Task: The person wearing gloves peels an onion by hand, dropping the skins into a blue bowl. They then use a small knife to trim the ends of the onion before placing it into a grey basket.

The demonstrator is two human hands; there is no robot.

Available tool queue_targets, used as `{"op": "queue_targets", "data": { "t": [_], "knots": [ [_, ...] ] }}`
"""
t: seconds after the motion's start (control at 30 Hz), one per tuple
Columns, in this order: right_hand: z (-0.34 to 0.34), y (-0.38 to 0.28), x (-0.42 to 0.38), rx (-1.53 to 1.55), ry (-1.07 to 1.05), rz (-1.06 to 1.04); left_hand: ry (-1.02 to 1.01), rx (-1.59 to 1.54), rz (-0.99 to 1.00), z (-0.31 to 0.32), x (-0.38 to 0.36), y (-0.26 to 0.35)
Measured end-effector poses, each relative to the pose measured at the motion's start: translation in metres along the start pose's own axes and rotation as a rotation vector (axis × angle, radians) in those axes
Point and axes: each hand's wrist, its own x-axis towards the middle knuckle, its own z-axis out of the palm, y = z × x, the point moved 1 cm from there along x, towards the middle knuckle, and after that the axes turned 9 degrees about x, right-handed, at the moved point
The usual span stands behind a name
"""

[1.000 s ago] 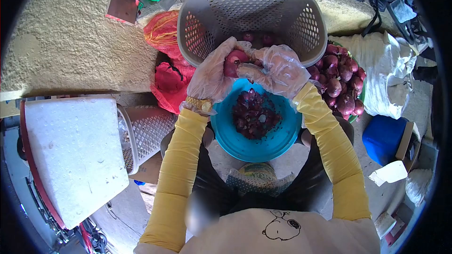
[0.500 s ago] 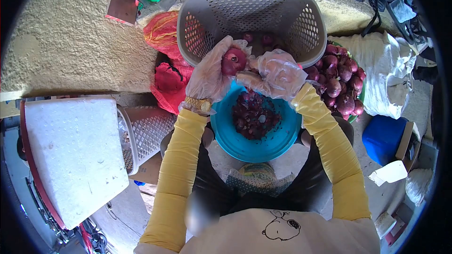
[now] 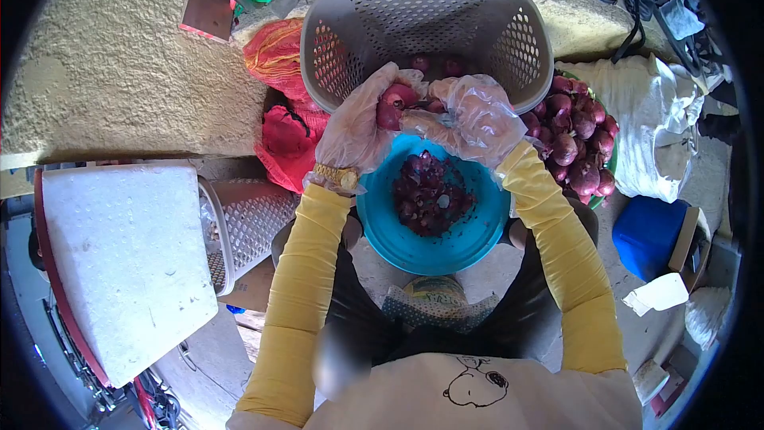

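My left hand (image 3: 360,121), in a clear plastic glove, is closed around a red onion (image 3: 395,103). The glove of my right hand (image 3: 480,117) is clear plastic too. Its curled fingers meet the onion's right side, where a dark red bit shows; what they pinch is hidden. Below both hands sits a turquoise basin (image 3: 374,240) with onion skins (image 3: 432,195) heaped in it. Just beyond them stands a grey-brown perforated basket (image 3: 422,12), a few red onions (image 3: 453,66) at its bottom.
Right of the basket, red onions (image 3: 585,139) are piled in a green-rimmed container beside a white sack (image 3: 656,123). Red mesh bags (image 3: 282,139) lie left of it. A white foam lid (image 3: 127,263) and another basket (image 3: 259,219) are at left, a blue container (image 3: 649,235) at right.
The onion has turned in my left hand, and its surface now looks partly covered or split. My right hand has shifted slightly, its fingers curled closer in.
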Motion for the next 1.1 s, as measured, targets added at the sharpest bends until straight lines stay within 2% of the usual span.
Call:
{"op": "queue_targets", "data": {
  "t": [0.13,0.2,0.33,0.4,0.47,0.5,0.57,0.73,0.8,0.83,0.87,1.0,1.1],
  "knots": [
    [0.003,0.005,0.002,-0.020,-0.054,-0.019,-0.008,-0.011,-0.003,0.004,0.000,0.000],
    [0.006,0.006,0.002,0.181,0.047,-0.066,-0.030,-0.017,-0.006,0.003,0.000,0.000],
    [0.001,-0.004,0.004,0.187,0.026,-0.026,-0.028,0.064,0.041,0.000,0.000,-0.002],
    [0.002,-0.003,0.002,0.085,0.064,-0.070,-0.050,0.093,0.061,0.001,0.000,-0.001],
    [0.005,0.001,-0.001,0.103,0.075,-0.088,-0.017,0.330,0.125,0.003,0.000,0.001],
    [0.006,0.002,-0.002,0.122,0.086,-0.106,-0.016,0.330,0.124,0.003,0.000,0.000],
    [0.004,0.000,-0.001,0.127,0.088,-0.139,-0.040,0.229,0.118,0.003,0.000,-0.002],
    [0.007,0.008,-0.004,0.108,0.056,-0.172,-0.029,0.203,0.077,0.001,0.000,-0.002],
    [0.011,0.013,-0.005,0.129,0.112,-0.250,-0.034,0.206,0.083,0.002,0.000,-0.002],
    [0.015,0.015,-0.006,0.130,0.112,-0.250,0.017,0.114,0.055,0.004,-0.001,-0.001],
    [0.019,0.018,-0.006,0.117,0.044,-0.204,0.068,0.023,0.026,0.005,-0.002,-0.001],
    [0.014,0.011,-0.001,0.052,-0.111,-0.142,0.064,0.023,0.003,0.004,-0.002,0.000],
    [0.002,-0.001,0.004,0.073,-0.115,-0.066,0.047,-0.023,-0.005,0.004,-0.003,0.001]
  ]
}}
